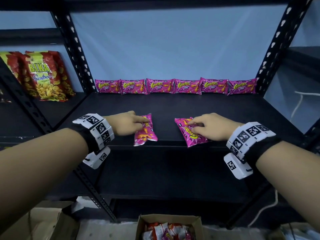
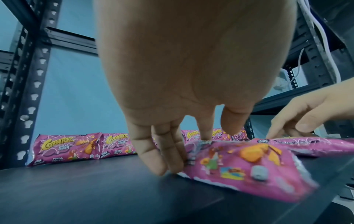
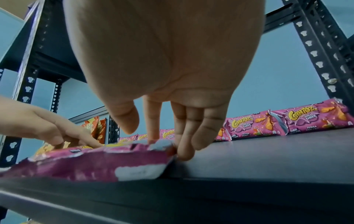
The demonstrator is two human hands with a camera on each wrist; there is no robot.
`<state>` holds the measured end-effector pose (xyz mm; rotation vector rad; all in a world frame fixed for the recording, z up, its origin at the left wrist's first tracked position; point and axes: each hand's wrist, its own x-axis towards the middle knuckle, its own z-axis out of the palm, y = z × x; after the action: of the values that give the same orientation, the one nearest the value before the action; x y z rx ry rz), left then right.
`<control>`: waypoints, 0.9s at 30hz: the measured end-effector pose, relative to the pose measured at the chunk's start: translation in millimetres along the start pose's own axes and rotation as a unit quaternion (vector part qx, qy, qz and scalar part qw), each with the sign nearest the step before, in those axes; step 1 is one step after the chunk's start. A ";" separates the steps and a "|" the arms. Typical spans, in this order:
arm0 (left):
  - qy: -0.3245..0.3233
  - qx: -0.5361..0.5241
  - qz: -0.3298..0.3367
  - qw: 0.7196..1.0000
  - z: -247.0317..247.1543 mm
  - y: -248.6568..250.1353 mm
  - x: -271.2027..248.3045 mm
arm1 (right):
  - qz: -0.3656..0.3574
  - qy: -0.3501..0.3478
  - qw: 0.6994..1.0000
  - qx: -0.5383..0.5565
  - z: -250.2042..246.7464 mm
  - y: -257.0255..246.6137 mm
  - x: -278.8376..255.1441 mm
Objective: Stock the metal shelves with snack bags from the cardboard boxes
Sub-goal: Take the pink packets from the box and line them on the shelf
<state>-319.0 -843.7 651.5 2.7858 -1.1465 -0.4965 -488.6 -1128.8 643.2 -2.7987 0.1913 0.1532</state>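
**Two pink Corntoz bags at the front of the shelf**

While six pink Corntoz bags (image 1: 174, 86) stood in a row along the back of the black metal shelf (image 1: 166, 104), in the middle of the head view, two more lay flat near its front edge. The left hand (image 1: 127, 122) rested on the left Corntoz bag (image 1: 146, 131). Its fingers (image 2: 159, 151) reached down, nearly straight, and touched the bag's side edge and top. The thumb was lifted above the bag, so the hand was not squeezing it.

The right hand (image 1: 210, 127) sat on the right Corntoz bag (image 1: 187, 133), a little apart from the first one. Its fingertips (image 3: 184, 145) pressed at the bag's edge where it met the shelf, one finger stood on top, and the thumb hung free.

At the left of the head view, red and yellow Bika Seafood bags (image 1: 43, 75) leaned on the next shelf. At the bottom, a cardboard box (image 1: 168, 224) sat on the floor with more snack bags inside. Part of another box (image 1: 38, 222) showed at the lower left.
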 end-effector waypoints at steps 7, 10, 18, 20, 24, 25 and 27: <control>0.010 0.058 0.021 0.998 -1.2 -19.2 -4.0 | -0.008 -0.024 1.000 0.008 0.1 -2.9 -0.5; 0.042 0.068 0.006 0.997 0.9 -25.0 -5.4 | 0.003 0.009 1.000 0.002 6.9 -4.7 3.6; 0.093 0.082 0.008 0.992 4.3 -37.7 -4.4 | -0.007 0.114 0.986 -0.123 33.6 -32.8 12.6; 0.079 0.063 0.015 0.995 5.6 -34.1 -3.8 | 0.003 0.107 0.986 -0.131 37.1 -40.2 18.5; 0.051 0.021 0.021 0.998 6.2 -27.5 -0.5 | 0.027 0.127 0.975 -0.181 44.5 -55.5 32.4; 0.048 0.018 0.024 0.998 6.1 -27.1 1.3 | 0.033 0.123 0.975 -0.182 46.3 -59.6 35.6; 0.038 0.021 0.029 0.999 4.1 -25.9 4.6 | 0.040 0.105 0.977 -0.180 46.8 -65.0 41.5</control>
<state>-300.0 -828.2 641.2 2.7705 -1.2302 -0.3622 -441.9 -1057.2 614.6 -3.1690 0.3582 -0.1028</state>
